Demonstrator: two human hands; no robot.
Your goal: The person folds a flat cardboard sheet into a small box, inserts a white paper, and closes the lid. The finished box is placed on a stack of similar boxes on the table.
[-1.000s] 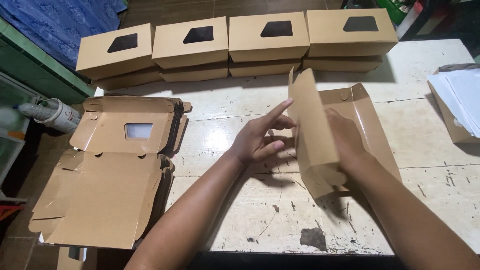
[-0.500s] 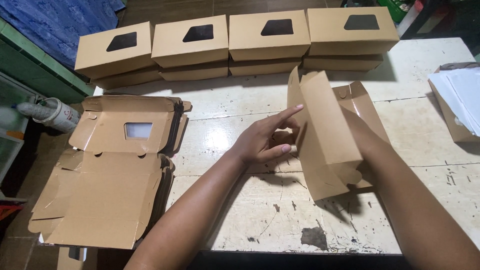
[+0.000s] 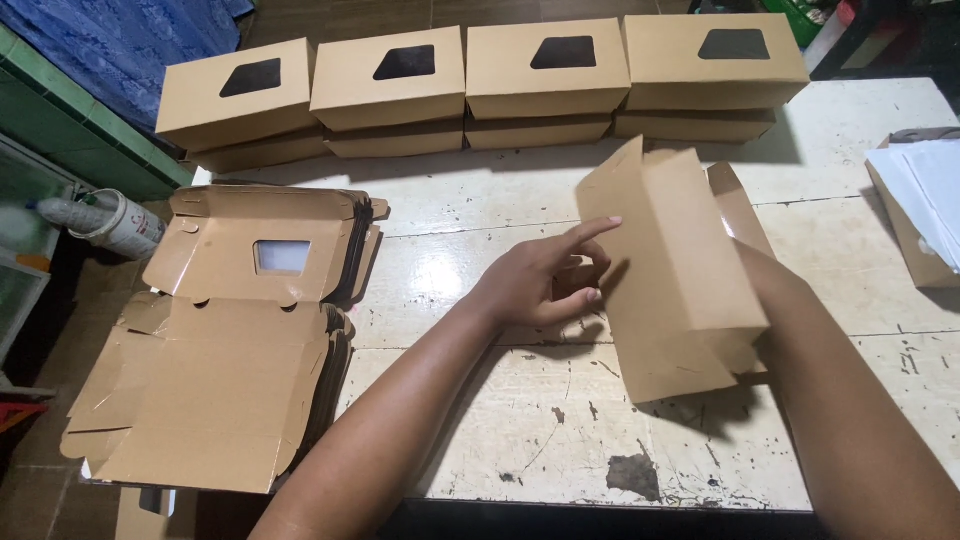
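A half-folded brown cardboard box [image 3: 672,270] stands tilted on the white table [image 3: 480,420], its side panels raised. My left hand [image 3: 540,280] presses against the box's left panel, forefinger stretched along the cardboard and the other fingers curled. My right hand is hidden behind the box; only my right forearm [image 3: 850,420] shows, reaching in from the lower right, and it seems to hold the box from behind.
A stack of flat unfolded box blanks [image 3: 230,340] with a window cut-out lies at the table's left end. Several finished boxes [image 3: 480,75] with dark windows line the far edge. White sheets [image 3: 925,195] lie at the right. A roll [image 3: 110,222] sits off the table's left.
The box panel has been folded over further and the box tipped toward me. My left hand slid a little along the panel, forefinger now straight.
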